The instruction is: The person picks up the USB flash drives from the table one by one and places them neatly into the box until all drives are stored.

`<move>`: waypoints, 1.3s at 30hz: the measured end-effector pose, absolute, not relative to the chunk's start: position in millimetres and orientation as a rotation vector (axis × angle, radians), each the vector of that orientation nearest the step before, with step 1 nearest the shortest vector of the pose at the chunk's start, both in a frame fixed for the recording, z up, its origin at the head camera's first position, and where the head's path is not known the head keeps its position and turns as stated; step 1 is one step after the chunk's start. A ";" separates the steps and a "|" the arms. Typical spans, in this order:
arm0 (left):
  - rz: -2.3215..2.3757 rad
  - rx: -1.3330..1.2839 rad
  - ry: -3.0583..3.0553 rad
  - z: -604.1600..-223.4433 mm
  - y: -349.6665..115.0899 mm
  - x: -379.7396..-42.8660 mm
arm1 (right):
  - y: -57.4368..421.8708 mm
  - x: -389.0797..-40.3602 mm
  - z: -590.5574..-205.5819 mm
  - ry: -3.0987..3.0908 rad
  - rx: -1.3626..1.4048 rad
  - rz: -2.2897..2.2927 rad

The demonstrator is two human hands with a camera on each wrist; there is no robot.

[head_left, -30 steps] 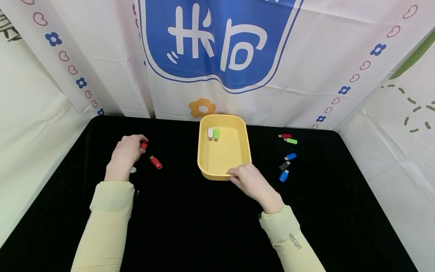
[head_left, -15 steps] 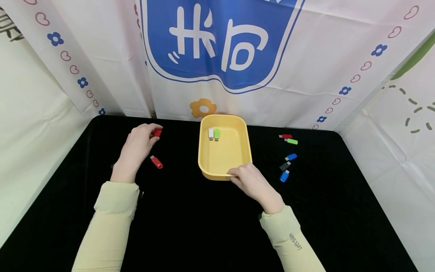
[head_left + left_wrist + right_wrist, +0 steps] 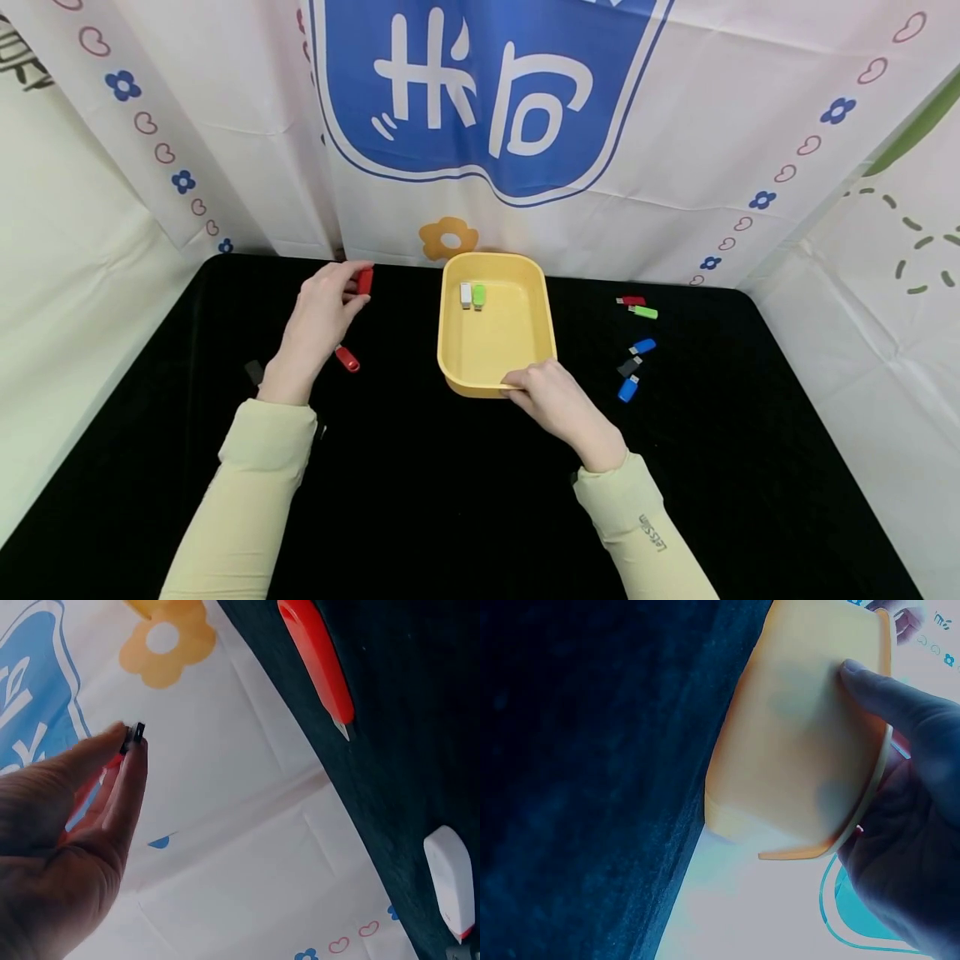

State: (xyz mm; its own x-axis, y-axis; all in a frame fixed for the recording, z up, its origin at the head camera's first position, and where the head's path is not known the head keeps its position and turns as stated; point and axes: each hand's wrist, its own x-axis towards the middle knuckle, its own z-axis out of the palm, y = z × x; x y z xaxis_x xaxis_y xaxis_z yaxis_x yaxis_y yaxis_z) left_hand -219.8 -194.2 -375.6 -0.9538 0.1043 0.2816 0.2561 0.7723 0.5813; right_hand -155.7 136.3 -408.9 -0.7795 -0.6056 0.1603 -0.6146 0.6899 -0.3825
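Thumb and fingers of my left hand (image 3: 318, 312) pinch a red USB flash drive (image 3: 365, 281), raised at the back left of the table. Its connector end (image 3: 133, 738) pokes out between the fingertips in the left wrist view. My right hand (image 3: 558, 404) grips the near right rim of a yellow tray (image 3: 498, 350), thumb (image 3: 874, 686) pressed on the outer wall. Inside the tray lie a white flash drive (image 3: 466, 296) and a green flash drive (image 3: 478, 297), side by side. Below my left hand another red flash drive (image 3: 347, 359) lies on the black cloth.
A dark flash drive (image 3: 254, 372) lies beside my left wrist; a white one (image 3: 451, 881) shows in the left wrist view. Right of the tray are a red drive (image 3: 632, 301), a green one (image 3: 644, 313), a black one (image 3: 629, 367) and two blue ones (image 3: 627, 389). A printed curtain (image 3: 375, 217) hangs behind.
My left hand has lifted the red flash drive and carried it right and toward the back, nearer the tray. The dark drive by the left wrist has come into sight. My right hand stays on the rim.
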 end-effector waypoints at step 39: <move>-1.269 -0.586 -2.694 -383.3 -131.7 -214.9 | 138.4 -158.3 -409.7 -2.859 1.054 0.694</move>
State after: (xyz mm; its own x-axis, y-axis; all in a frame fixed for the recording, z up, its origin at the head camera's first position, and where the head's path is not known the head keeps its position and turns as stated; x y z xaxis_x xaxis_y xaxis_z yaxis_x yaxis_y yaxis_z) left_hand -214.9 -131.7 -383.3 -0.9200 0.2971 0.2556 0.3863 0.5771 0.7196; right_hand -158.3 138.4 -409.7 -0.7725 -0.6132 0.1648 -0.6205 0.6739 -0.4010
